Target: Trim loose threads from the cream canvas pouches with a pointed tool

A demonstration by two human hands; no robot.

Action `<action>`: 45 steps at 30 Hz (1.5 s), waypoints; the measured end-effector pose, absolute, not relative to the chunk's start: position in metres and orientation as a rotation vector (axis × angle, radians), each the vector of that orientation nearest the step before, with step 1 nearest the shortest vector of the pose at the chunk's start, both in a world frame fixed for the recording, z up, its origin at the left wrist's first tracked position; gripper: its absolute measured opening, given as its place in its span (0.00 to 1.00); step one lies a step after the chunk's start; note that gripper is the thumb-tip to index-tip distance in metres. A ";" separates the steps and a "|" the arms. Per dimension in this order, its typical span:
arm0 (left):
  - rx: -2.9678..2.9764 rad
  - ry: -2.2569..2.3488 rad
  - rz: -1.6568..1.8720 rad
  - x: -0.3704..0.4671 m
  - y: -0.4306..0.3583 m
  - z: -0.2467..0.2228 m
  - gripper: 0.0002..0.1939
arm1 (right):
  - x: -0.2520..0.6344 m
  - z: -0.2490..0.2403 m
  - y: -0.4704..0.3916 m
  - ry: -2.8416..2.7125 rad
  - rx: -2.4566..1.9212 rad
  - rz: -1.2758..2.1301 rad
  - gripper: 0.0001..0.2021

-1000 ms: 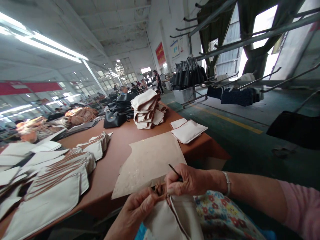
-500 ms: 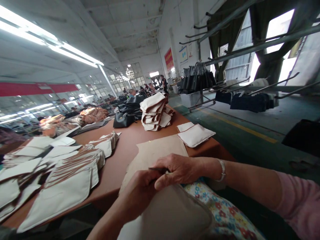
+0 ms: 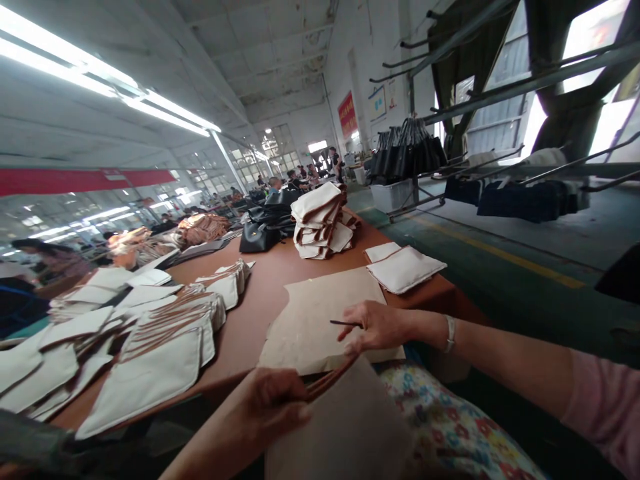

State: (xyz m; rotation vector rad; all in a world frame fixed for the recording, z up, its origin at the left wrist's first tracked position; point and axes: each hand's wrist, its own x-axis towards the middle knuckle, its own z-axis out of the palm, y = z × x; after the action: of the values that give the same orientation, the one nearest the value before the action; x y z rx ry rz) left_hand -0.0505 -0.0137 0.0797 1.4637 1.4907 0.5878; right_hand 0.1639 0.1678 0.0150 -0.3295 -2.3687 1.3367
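My left hand (image 3: 280, 400) is closed on the upper left edge of a pale stitched panel (image 3: 345, 427) with brown edging, which stands tilted over my lap. Between the fingers of my right hand (image 3: 375, 325) is a thin dark pointed tool (image 3: 344, 323), its tip toward the left; its exact kind does not show. That hand is just above the panel's top corner, and I cannot tell whether its lower fingers touch it. Beneath and beyond both hands, a tan sheet of card or paper (image 3: 320, 317) lies at the table's edge.
On the brown table (image 3: 267, 280), pale panels (image 3: 145, 380) lie fanned at left. A tall panel stack (image 3: 320, 223) and black bags (image 3: 260, 233) stand farther back. Two panels (image 3: 407, 269) rest near the right edge. A metal rack (image 3: 500, 100) stands at right. People work in the distance.
My hands have come apart: the right has moved up and right with the dark tool, the left down and left. The panel's brown-edged top now shows between them. The view has shifted slightly left.
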 end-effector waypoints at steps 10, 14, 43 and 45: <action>0.997 1.356 0.844 -0.034 0.004 0.061 0.25 | 0.135 -0.002 0.124 -2.125 -0.274 1.790 0.22; 1.057 1.357 0.842 -0.039 -0.005 0.045 0.18 | 0.149 -0.013 0.134 -2.114 -0.306 1.720 0.16; 1.036 1.185 0.829 -0.018 0.032 0.028 0.18 | 0.162 0.012 0.158 -2.097 -0.441 2.072 0.07; 0.990 1.170 0.864 -0.016 0.034 0.027 0.18 | 0.163 0.010 0.161 -1.970 -0.489 2.223 0.07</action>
State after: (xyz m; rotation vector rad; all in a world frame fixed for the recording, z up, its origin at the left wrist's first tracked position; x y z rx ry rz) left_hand -0.0159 0.0337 0.0273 0.9898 1.1700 0.8638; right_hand 0.1631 0.1613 0.0104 -0.4890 -1.9699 2.2227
